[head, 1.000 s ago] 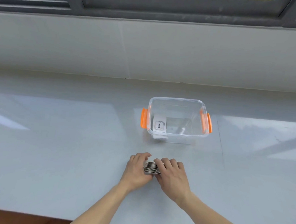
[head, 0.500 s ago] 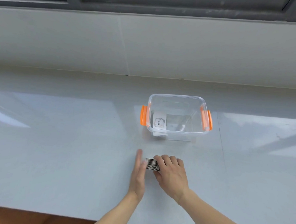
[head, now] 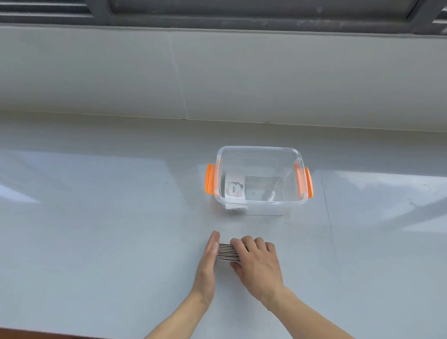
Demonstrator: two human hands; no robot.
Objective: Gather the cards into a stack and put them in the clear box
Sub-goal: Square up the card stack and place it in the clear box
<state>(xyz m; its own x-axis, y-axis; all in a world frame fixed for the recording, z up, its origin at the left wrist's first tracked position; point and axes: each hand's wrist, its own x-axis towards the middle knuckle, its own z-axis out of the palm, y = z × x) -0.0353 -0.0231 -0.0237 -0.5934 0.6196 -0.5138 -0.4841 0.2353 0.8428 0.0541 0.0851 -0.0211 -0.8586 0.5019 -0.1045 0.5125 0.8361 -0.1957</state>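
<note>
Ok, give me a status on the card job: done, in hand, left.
Done: the cards are gathered into one stack on the counter. In hand: the right hand has its grip on the stack, and the flat left hand squares its end. Left: move the stack into the clear box, which already holds one card.

A card (head: 234, 187) inside the clear box (head: 259, 151) reads "love."

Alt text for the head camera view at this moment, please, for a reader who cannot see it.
Two bare hands square up a stack of cards on a pale grey counter: the right hand grips it from above, and the flat left hand presses its left end. Beyond stands an open clear box with orange latches, one card already inside.
</note>
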